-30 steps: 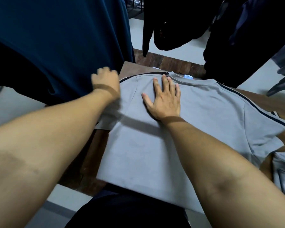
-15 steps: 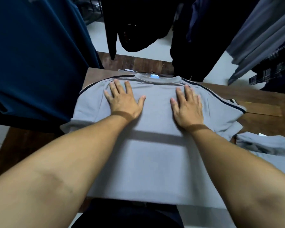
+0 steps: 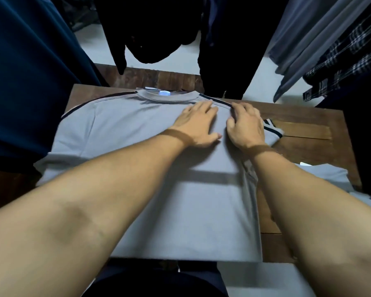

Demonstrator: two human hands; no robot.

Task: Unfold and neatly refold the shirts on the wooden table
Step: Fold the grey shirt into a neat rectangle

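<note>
1. on the wooden table a grey shirt lies spread flat, with its collar at the far side and its hem at the near edge (dark stripes run along both shoulders).
2. the left hand rests palm down on the cloth just below the collar, towards the person's right. its fingers are straight and close together, holding nothing.
3. the right hand sits just beside it, on the shoulder at the person's right. its fingers curl onto the striped seam, the thumb is tucked against the cloth, and the fabric is pinched there.
4. the striped sleeve pokes out past the right hand onto bare wood.
5. a second pale grey garment lies on the table by the right forearm.
6. around the table hang a navy garment at the left, black clothes at the far side and a plaid shirt at the right.
</note>
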